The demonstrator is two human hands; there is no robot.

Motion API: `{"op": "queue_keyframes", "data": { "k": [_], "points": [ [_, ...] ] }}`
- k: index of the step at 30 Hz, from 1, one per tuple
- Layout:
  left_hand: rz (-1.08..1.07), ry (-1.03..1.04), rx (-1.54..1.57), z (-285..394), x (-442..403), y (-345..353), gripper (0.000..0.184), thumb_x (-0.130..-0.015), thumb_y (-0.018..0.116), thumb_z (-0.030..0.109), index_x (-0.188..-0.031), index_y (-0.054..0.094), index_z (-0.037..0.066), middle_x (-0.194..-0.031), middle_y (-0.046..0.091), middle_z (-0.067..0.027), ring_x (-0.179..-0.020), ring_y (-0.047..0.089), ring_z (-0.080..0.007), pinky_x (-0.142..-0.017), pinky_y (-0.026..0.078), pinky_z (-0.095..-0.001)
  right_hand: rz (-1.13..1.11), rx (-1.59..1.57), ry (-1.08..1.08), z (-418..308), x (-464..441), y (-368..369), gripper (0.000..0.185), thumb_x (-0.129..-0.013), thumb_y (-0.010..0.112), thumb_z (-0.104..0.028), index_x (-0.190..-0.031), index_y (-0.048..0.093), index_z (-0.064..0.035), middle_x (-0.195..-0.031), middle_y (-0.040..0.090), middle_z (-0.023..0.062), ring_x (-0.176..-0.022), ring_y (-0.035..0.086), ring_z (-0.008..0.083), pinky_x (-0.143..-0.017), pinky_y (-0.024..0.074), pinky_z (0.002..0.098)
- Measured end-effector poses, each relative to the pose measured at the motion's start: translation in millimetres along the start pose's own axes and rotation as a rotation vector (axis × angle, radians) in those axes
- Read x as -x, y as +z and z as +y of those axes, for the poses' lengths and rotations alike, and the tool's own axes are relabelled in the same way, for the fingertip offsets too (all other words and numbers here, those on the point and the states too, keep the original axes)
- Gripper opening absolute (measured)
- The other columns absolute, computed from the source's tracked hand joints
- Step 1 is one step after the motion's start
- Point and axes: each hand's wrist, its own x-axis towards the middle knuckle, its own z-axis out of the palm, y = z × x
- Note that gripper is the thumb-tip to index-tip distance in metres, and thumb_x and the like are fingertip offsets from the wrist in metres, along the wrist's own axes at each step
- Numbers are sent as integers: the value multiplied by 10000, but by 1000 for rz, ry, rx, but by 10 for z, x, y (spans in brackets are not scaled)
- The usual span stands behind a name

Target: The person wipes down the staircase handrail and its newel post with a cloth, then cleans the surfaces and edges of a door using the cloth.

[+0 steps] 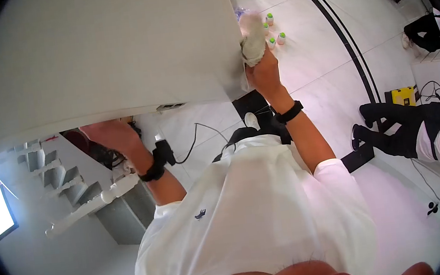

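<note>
A large white panel fills the upper left, its near edge crossing in front of me. My right hand is closed around a bunched whitish cloth at the panel's right edge; the cloth's far end is blurred. My left hand is at the panel's near edge, with its fingers mostly hidden by the panel, so their pose does not show. Black bands circle both wrists, and a small dark device with a cable sits on the left one.
Several small bottles with green caps stand on the pale tiled floor beyond my right hand. A white stair railing is at left. People in dark trousers are at right, near a yellow case and loose cables.
</note>
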Motion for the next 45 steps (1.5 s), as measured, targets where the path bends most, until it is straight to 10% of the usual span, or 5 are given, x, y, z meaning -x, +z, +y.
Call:
{"op": "queue_keyframes", "data": {
  "k": [5,14,20,22,45],
  "points": [
    [208,-414,902,384,4,258,589,-988,326,564,-1265,498,74,-1182,549,-50,-1103,570,-209,-890,520,-377,-259,-195,65,230,-56,-125,368,-729,656,29,-1094,636,-14,-1027,668,186,-892,652,395,-798,528,427],
    [331,-206,500,134,58,338,517,-993,361,474,-1213,518,32,-1111,581,-109,-941,597,-233,-798,552,-446,-358,-424,-551,232,-964,-213,246,-686,774,-91,-900,664,-41,-832,635,108,-660,618,270,-552,473,367],
    [492,-182,-21,-134,149,273,482,-988,383,410,-1226,521,15,-1169,565,-120,-955,573,-274,-842,510,-426,-497,-566,-434,585,-518,31,229,-671,772,-85,-879,683,-46,-814,666,106,-643,631,303,-542,488,368],
    [533,-466,909,-48,161,274,501,-982,374,432,-1263,515,42,-1256,525,-110,-1072,535,-270,-932,466,-447,-527,-569,-465,616,-458,87,219,-669,768,-82,-858,667,-36,-796,638,102,-628,616,283,-528,479,363],
    [341,-416,666,-355,223,250,656,-916,384,567,-1324,470,61,-1279,501,-116,-1146,499,-293,-970,435,-462,-733,-535,-27,555,-361,-57,199,-768,737,-127,-917,648,-30,-749,641,155,-634,630,348,-559,512,385]
  ]
}}
